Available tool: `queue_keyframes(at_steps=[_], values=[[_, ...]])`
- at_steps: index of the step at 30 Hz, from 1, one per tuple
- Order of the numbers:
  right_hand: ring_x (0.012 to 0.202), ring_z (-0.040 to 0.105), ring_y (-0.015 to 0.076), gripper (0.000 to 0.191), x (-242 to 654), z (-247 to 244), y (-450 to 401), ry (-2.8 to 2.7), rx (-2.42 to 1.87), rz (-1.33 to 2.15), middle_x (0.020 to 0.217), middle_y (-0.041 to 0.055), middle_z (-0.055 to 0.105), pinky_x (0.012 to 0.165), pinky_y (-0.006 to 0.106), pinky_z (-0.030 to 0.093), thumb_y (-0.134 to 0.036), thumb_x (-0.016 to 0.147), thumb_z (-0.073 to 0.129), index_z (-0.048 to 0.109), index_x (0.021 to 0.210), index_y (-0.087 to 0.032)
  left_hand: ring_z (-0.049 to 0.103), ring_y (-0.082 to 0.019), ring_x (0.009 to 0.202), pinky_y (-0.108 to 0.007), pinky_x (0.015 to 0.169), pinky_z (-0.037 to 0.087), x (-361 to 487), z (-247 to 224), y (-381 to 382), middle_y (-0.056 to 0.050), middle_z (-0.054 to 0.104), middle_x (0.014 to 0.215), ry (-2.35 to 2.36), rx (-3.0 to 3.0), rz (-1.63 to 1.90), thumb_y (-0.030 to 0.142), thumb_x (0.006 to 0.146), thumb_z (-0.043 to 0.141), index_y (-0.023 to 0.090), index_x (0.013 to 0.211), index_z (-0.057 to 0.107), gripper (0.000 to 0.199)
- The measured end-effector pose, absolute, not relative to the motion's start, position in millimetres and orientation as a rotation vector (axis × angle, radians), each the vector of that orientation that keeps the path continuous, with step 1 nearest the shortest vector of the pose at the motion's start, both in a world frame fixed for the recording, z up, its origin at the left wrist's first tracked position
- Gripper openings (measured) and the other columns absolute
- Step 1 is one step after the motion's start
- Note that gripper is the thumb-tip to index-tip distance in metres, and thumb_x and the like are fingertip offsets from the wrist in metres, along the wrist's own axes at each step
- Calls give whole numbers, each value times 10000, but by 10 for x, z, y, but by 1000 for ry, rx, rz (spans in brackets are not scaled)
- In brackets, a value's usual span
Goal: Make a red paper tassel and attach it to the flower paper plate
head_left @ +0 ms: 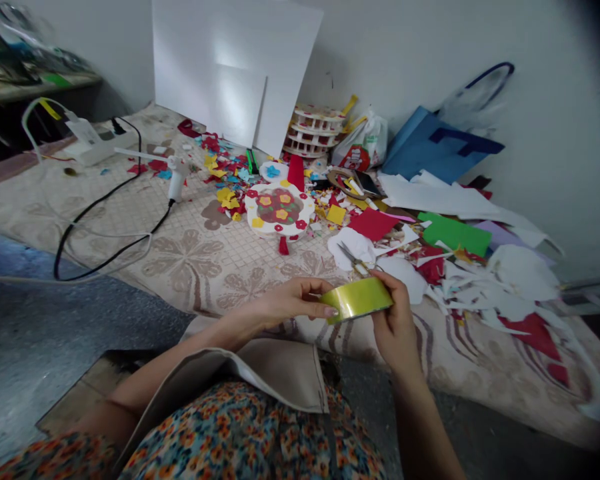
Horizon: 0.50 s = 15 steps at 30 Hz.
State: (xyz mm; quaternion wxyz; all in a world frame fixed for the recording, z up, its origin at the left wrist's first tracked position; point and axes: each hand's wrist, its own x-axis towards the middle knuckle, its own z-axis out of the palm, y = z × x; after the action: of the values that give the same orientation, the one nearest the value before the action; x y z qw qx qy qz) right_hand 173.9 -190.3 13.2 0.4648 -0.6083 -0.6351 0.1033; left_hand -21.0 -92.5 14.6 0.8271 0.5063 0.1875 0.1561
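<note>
Between my two hands, just over the table's front edge, is a roll of yellow-green adhesive tape (357, 300). My left hand (305, 299) grips its left side, thumb on the outside. My right hand (393, 307) is closed round the right side of the same roll. Just behind the roll lie scissors (359, 259), their blades pointing up and left over white scraps. A round white decorated piece (280, 210) with red and yellow flowers lies farther back, a red tassel (283, 246) at its near edge.
A white glue gun (177, 180) with a black cord stands at left near a power strip (100, 143). Paper scraps (455, 233) cover the right side. Behind are a white board (230, 60), a tiered basket-like piece (315, 130), a plastic bag (363, 141) and a blue bag (425, 147).
</note>
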Motion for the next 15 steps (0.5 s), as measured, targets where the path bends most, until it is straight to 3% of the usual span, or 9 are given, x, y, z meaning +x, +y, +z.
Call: queue_keyframes(at_steps=[7, 15], values=[[1197, 479, 245, 490, 1742, 118, -1911, -1557, -1524, 249, 1259, 87, 512, 1011, 436, 381, -122, 846, 433, 428, 1321, -243, 487, -57, 654, -197, 571, 319, -216, 145, -945, 6, 617, 803, 385, 1074, 332, 303, 682, 787, 145, 931, 655, 322], [1184, 488, 259, 500, 1711, 141, -1922, -1564, -1560, 244, 1258, 100, 516, 1017, 467, 378, -142, 824, 451, 443, 1315, -232, 545, -94, 717, -247, 711, 389, -204, 126, -999, -14, 631, 811, 443, 1005, 370, 307, 621, 826, 129, 896, 639, 377]])
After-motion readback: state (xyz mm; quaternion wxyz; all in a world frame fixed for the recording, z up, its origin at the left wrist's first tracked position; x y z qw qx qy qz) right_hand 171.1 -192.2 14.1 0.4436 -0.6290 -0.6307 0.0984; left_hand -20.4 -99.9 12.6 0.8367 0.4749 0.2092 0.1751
